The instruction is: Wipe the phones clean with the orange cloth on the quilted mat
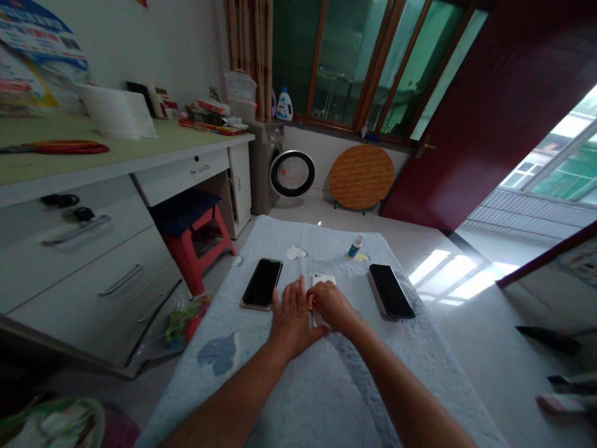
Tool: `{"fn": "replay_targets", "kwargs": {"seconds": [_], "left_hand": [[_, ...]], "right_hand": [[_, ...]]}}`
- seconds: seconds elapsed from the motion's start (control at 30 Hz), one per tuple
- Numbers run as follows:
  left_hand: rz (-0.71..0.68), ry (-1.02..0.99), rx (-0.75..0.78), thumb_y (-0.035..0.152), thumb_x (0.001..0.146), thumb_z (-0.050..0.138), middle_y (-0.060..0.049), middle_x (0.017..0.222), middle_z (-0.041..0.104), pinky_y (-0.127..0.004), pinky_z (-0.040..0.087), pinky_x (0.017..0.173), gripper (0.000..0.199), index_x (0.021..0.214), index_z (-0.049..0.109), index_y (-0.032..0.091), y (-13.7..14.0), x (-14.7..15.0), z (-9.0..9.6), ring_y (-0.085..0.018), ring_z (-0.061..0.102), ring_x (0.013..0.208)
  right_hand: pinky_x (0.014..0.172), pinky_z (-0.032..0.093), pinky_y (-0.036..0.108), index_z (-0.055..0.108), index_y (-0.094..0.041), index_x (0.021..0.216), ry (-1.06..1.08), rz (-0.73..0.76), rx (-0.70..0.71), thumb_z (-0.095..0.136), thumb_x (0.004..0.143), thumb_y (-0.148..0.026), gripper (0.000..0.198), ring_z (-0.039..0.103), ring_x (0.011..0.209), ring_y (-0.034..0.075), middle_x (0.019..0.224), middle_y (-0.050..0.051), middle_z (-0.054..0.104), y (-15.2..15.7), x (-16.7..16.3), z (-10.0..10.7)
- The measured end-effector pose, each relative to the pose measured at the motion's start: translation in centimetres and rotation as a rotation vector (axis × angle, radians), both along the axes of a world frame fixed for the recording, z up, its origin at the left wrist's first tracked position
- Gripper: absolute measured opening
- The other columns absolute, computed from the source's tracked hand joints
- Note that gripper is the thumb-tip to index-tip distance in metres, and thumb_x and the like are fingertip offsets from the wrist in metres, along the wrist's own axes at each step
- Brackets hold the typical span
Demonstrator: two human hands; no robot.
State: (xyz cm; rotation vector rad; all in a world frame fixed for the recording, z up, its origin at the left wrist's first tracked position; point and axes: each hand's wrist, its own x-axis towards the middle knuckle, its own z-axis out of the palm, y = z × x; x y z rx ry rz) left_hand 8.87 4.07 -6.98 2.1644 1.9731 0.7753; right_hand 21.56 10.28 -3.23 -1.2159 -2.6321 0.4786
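Note:
A white phone (323,280) lies back up on the cloth-covered table, partly hidden under my hands. My left hand (291,317) rests along the phone's left side, fingers stretched out and thumb reaching across its lower end. Over the phone, my right hand (333,305) is closed, its fingers pinched on a small orange cloth (311,302). Just left of my left hand lies a dark-screened phone (263,283). Another black-screened phone (392,292), in what looks like a case, lies to the right. A small spray bottle (355,247) stands farther back.
A pale blue cloth (298,398) covers the table. On the left is a white desk (181,152) with a paper roll (112,112) and red-handled scissors (69,147). A red stool (198,239) stands beside it. Behind are a washing machine (265,162) with its door open and a round wooden tabletop (361,176).

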Motion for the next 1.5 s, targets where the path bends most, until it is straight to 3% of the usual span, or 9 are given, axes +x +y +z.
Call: {"fn": "replay_targets", "kwargs": {"seconds": [0.17, 0.33, 0.53, 0.67, 0.9, 1.23, 1.5], "left_hand": [[-0.001, 0.049, 0.018, 0.056, 0.066, 0.073, -0.02, 0.145, 0.036, -0.063, 0.009, 0.112, 0.112, 0.148, 0.008, 0.014, 0.0, 0.1, 0.1, -0.037, 0.028, 0.137], [-0.017, 0.103, 0.057, 0.057, 0.068, 0.072, -0.019, 0.142, 0.04, -0.064, 0.009, 0.112, 0.099, 0.143, 0.024, 0.013, -0.1, 0.2, -0.4, -0.038, 0.028, 0.137], [-0.187, 0.133, 0.047, 0.059, 0.08, 0.061, -0.009, 0.138, 0.05, -0.065, 0.003, 0.113, 0.065, 0.132, 0.045, 0.024, -0.1, -0.1, -0.4, -0.035, 0.029, 0.137], [-0.216, 0.123, 0.036, 0.057, 0.082, 0.061, -0.004, 0.13, 0.057, -0.065, -0.001, 0.113, 0.052, 0.124, 0.052, 0.028, -0.2, -0.2, 0.5, -0.034, 0.031, 0.135], [-0.214, 0.094, 0.018, 0.057, 0.081, 0.063, -0.004, 0.13, 0.058, -0.066, -0.001, 0.112, 0.052, 0.124, 0.053, 0.028, -0.2, -0.2, 0.9, -0.035, 0.033, 0.134], [-0.208, 0.077, 0.036, 0.055, 0.079, 0.067, -0.002, 0.126, 0.06, -0.065, -0.001, 0.113, 0.054, 0.124, 0.052, 0.028, -0.2, -0.1, 0.9, -0.032, 0.034, 0.133], [-0.186, 0.095, 0.055, 0.054, 0.078, 0.068, -0.003, 0.125, 0.06, -0.066, 0.001, 0.113, 0.052, 0.12, 0.054, 0.028, -0.2, 0.0, 0.8, -0.033, 0.037, 0.13]], "right_hand": [[0.081, 0.034, 0.024, 0.07, -0.018, 0.088, -0.136, -0.03, 0.099, 0.054, 0.088, -0.016, 0.015, 0.054, 0.087, 0.016, 0.089, 0.005, 0.065, 3.8, -1.3, -0.4], [0.08, 0.034, 0.023, 0.071, -0.018, 0.087, -0.179, -0.025, 0.096, 0.053, 0.087, -0.013, 0.018, 0.055, 0.085, 0.015, 0.092, 0.006, 0.066, 6.6, -2.1, -0.6], [0.078, 0.035, 0.022, 0.07, -0.017, 0.085, -0.181, -0.028, 0.102, 0.052, 0.087, -0.012, 0.018, 0.055, 0.083, 0.015, 0.091, 0.006, 0.066, 7.3, -2.2, -0.7], [0.08, 0.034, 0.022, 0.07, -0.017, 0.086, -0.183, -0.053, 0.119, 0.05, 0.089, -0.012, 0.021, 0.055, 0.086, 0.014, 0.093, 0.006, 0.065, 7.3, -1.7, -1.1], [0.08, 0.036, 0.025, 0.068, -0.014, 0.1, -0.242, -0.194, 0.14, 0.046, 0.092, -0.013, 0.024, 0.057, 0.09, 0.018, 0.099, 0.011, 0.065, 7.7, -0.7, -1.2], [0.085, 0.037, 0.028, 0.069, -0.018, 0.099, -0.319, -0.103, 0.111, 0.048, 0.092, -0.027, 0.024, 0.057, 0.093, 0.019, 0.105, 0.011, 0.064, 6.2, -2.7, 0.0], [0.083, 0.039, 0.029, 0.068, -0.015, 0.104, -0.333, -0.24, 0.105, 0.045, 0.093, -0.026, 0.027, 0.059, 0.095, 0.021, 0.106, 0.014, 0.063, 7.0, -3.1, -0.6]]}}
